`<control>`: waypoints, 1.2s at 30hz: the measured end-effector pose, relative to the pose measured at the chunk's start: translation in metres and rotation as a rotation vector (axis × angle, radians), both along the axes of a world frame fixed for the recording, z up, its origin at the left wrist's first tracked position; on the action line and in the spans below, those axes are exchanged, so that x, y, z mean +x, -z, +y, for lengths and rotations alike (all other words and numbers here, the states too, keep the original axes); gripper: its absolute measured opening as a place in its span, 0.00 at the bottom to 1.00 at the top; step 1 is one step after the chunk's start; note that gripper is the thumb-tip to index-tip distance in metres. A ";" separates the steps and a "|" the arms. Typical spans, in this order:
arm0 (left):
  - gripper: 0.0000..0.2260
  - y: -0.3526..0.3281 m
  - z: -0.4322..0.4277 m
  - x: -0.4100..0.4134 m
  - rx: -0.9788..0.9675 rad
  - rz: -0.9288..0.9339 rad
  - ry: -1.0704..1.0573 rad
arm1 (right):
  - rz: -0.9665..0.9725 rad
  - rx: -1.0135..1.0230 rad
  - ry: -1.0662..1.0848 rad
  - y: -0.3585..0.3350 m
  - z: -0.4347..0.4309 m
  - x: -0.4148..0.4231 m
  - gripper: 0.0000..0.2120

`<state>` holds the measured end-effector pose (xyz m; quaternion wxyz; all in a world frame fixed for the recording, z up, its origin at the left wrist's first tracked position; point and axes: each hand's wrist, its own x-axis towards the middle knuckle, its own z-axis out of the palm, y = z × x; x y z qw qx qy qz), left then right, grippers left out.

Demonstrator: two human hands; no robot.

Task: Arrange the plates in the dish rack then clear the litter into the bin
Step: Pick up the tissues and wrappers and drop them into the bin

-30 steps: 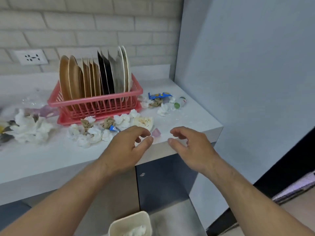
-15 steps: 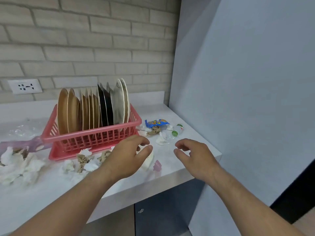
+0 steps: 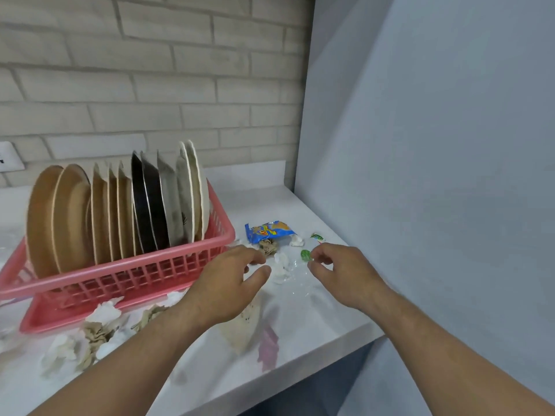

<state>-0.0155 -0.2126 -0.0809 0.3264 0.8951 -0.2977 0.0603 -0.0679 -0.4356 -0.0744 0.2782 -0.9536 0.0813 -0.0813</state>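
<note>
Where crumpled tissue dots glossy counter, round plates, slatted pink rack

one wide-angle view, worn on the head, looks forward and down from close over the counter, facing the brick wall and the grey side panel; the dish rack sits left of centre, its left end seemingly cut off.

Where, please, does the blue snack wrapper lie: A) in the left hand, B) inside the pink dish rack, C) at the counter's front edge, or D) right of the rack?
D: the blue snack wrapper lies on the counter right of the pink dish rack.
</note>
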 end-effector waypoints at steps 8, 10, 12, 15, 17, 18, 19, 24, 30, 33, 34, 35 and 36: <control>0.08 -0.003 -0.051 0.063 -0.012 -0.035 -0.068 | 0.114 -0.113 -0.066 0.015 -0.056 0.108 0.13; 0.08 -0.001 -0.061 0.072 -0.019 -0.030 -0.074 | 0.150 -0.138 -0.084 0.020 -0.061 0.130 0.18; 0.08 0.001 -0.067 0.080 -0.005 -0.033 -0.080 | 0.211 -0.176 -0.099 0.025 -0.062 0.149 0.23; 0.10 0.005 -0.073 0.091 0.006 -0.011 -0.112 | 0.347 -0.298 -0.111 0.035 -0.061 0.175 0.27; 0.10 0.007 -0.075 0.095 0.010 0.008 -0.129 | 0.420 -0.393 -0.115 0.043 -0.060 0.187 0.22; 0.11 0.009 -0.076 0.098 0.013 0.008 -0.134 | 0.448 -0.424 -0.117 0.046 -0.059 0.191 0.18; 0.10 0.010 -0.077 0.100 0.011 0.009 -0.137 | 0.464 -0.436 -0.124 0.049 -0.059 0.195 0.14; 0.11 0.014 -0.082 0.107 -0.026 0.031 -0.134 | 0.437 -0.454 -0.173 0.050 -0.059 0.207 0.12; 0.09 0.016 -0.086 0.113 -0.030 -0.001 -0.126 | 0.238 -0.191 -0.134 0.024 -0.082 0.203 0.15; 0.09 0.016 -0.089 0.116 -0.005 -0.024 -0.141 | 0.145 -0.072 -0.114 0.008 -0.093 0.193 0.10; 0.10 0.016 -0.090 0.116 0.008 -0.031 -0.146 | 0.119 -0.032 -0.112 0.005 -0.096 0.188 0.08; 0.10 0.017 -0.092 0.117 0.021 -0.034 -0.149 | 0.110 0.005 -0.115 0.003 -0.097 0.184 0.09; 0.10 0.017 -0.093 0.118 0.032 -0.033 -0.151 | 0.114 0.035 -0.130 0.003 -0.097 0.178 0.10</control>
